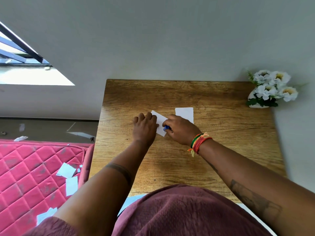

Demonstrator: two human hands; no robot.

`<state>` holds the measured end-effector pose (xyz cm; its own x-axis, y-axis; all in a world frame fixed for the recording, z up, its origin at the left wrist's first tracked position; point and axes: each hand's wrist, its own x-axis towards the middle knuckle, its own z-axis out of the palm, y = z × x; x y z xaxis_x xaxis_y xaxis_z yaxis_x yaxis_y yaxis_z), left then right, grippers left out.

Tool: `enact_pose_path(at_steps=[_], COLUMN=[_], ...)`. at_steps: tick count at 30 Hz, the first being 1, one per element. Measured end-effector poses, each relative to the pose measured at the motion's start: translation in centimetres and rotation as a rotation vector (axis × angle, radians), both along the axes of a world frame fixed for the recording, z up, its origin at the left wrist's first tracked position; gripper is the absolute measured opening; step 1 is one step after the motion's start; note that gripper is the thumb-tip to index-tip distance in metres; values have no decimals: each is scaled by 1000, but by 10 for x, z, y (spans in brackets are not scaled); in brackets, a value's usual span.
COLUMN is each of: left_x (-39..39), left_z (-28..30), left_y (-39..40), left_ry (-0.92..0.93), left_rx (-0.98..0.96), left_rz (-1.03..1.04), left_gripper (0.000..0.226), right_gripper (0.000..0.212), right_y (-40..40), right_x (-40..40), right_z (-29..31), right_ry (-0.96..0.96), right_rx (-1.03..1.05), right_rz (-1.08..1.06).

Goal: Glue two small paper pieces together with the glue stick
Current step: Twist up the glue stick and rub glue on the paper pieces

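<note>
One small paper piece (161,123) is pinned flat to the table (221,133) by the left hand (144,127), so it cannot slide while the glue stick (166,128) (gripped in the right hand (181,129)) is pressed onto it. The second piece (184,114) lies just beside, ready for joining.

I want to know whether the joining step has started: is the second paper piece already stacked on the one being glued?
No: the second paper piece lies apart on the table, beside the glued piece.

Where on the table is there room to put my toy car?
Bare wood lies along the far edge of the table, and on the near right below the right hand. It is crowded mid-table: both hands, two papers, and flowers at the far right corner.
</note>
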<state>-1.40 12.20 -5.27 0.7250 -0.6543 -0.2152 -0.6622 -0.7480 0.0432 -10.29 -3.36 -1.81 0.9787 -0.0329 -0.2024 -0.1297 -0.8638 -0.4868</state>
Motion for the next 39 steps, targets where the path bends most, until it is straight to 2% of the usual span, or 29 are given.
enact_pose_path(at_steps=[10, 17, 25, 34, 39], left_x=[1, 10, 10, 21, 21], left_z=[5, 9, 9, 11, 12], left_y=[8, 14, 17, 18, 19], left_ry=[43, 116, 111, 139, 154], left_rx=[-32, -98, -90, -183, -212], left_rz=[23, 64, 48, 107, 121], left_gripper=[28, 43, 46, 41, 47], right_gripper=[20, 26, 24, 21, 23], right_y=[-20, 9, -9, 21, 8], right_x=[15, 26, 37, 46, 52], right_z=[3, 2, 5, 7, 2], right_ry=[-9, 19, 19, -4, -5], right_rx=[-31, 26, -59, 23, -50], right_rz=[-122, 15, -59, 87, 10])
